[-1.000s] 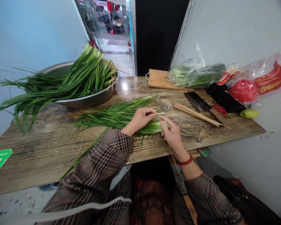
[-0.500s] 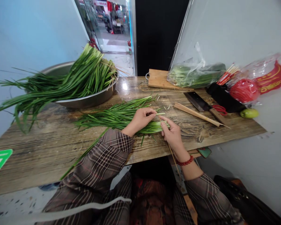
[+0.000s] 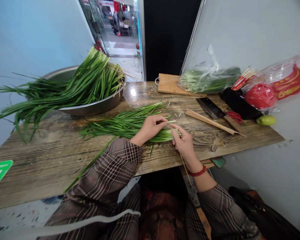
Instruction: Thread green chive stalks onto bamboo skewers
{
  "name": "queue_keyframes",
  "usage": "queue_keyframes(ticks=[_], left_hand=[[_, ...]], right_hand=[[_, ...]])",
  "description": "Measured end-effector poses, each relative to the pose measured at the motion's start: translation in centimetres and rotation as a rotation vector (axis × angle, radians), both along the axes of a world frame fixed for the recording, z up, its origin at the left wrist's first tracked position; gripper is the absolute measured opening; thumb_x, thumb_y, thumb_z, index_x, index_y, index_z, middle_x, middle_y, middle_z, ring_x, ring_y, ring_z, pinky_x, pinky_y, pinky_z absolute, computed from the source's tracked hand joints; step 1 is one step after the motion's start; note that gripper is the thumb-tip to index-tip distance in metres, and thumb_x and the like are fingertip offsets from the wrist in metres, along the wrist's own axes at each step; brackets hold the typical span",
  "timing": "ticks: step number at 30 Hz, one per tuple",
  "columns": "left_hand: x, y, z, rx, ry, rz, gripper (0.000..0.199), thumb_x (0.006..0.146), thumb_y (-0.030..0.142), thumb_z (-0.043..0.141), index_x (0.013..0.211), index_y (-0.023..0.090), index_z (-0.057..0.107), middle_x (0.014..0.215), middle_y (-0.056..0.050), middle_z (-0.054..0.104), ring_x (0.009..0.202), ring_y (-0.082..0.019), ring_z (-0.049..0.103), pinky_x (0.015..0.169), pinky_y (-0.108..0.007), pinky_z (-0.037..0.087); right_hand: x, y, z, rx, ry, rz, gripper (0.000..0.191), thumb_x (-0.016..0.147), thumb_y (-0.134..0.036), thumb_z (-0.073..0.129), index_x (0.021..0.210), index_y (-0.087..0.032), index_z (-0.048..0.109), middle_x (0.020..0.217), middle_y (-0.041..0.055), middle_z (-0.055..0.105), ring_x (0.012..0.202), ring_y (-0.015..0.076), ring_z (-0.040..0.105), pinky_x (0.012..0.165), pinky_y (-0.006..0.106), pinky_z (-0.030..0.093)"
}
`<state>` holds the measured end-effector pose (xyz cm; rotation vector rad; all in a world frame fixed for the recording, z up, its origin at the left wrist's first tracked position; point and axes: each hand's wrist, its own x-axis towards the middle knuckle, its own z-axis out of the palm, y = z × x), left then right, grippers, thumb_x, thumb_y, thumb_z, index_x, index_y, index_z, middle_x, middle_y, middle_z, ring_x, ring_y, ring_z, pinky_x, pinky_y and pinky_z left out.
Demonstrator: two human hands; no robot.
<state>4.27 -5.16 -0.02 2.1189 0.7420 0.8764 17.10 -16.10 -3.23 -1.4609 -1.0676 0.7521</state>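
Note:
Loose garlic chives [image 3: 120, 123] lie across the table in front of me, pale ends to the right. My left hand [image 3: 150, 128] is above them, thumb and forefinger pinched on the pale end of a chive [image 3: 171, 122]. Close beside it, my right hand [image 3: 183, 141] is closed on a thin bamboo skewer [image 3: 183, 163], whose long end slants down past the table edge. The skewer's upper end meets the chive between the two hands. More pale chive ends [image 3: 168, 135] lie just under my fingers.
A metal basin [image 3: 95, 108] heaped with chives stands at the back left. On the right are a bundle of skewers [image 3: 210, 121], a cleaver [image 3: 210, 108], red scissors [image 3: 234, 116] and a green fruit or vegetable [image 3: 266, 120]. A cutting board [image 3: 168, 83] and bagged greens [image 3: 210, 80] lie behind.

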Motion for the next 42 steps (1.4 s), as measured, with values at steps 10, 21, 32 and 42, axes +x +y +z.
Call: queue_keyframes(ticks=[10,21,32,42], left_hand=[[0.1,0.1,-0.2,-0.018,-0.006,-0.041,0.010,0.078,0.014,0.060,0.076,0.014,0.070,0.076,-0.003,0.069,0.076,-0.016,0.064,0.075,-0.027,0.048],[-1.0,1.8,-0.1,0.120,0.125,-0.052,0.022,0.086,0.021,0.053,0.092,0.016,0.073,0.091,-0.006,0.072,0.086,-0.017,0.065,0.085,-0.030,0.049],[-0.8,4.4,-2.1,0.402,0.556,0.230,0.025,0.086,0.023,0.053,0.103,0.021,0.071,0.104,-0.008,0.069,0.099,-0.025,0.059,0.088,-0.040,0.044],[-0.9,4.0,-1.7,0.365,0.292,0.210,0.016,0.081,0.017,0.054,0.082,0.016,0.071,0.091,-0.007,0.067,0.090,-0.021,0.058,0.084,-0.035,0.045]], right_hand=[[0.0,0.1,0.1,0.029,-0.086,-0.037,0.057,0.088,-0.037,0.050,0.141,-0.018,0.042,0.052,-0.0070,0.051,0.037,0.0084,0.043,0.042,0.021,0.038],[0.3,0.3,-0.8,0.031,-0.018,-0.060,0.033,0.087,-0.043,0.054,0.107,-0.018,0.058,0.047,-0.0078,0.050,0.037,0.0073,0.042,0.041,0.018,0.033],[0.2,0.4,-1.1,0.006,-0.031,-0.048,0.036,0.087,-0.044,0.054,0.110,-0.017,0.057,0.047,-0.0083,0.050,0.035,0.0060,0.038,0.038,0.016,0.032],[0.2,0.2,-0.8,0.010,-0.034,-0.048,0.041,0.088,-0.044,0.053,0.120,-0.018,0.057,0.047,-0.0083,0.050,0.035,0.0060,0.038,0.038,0.016,0.032]])
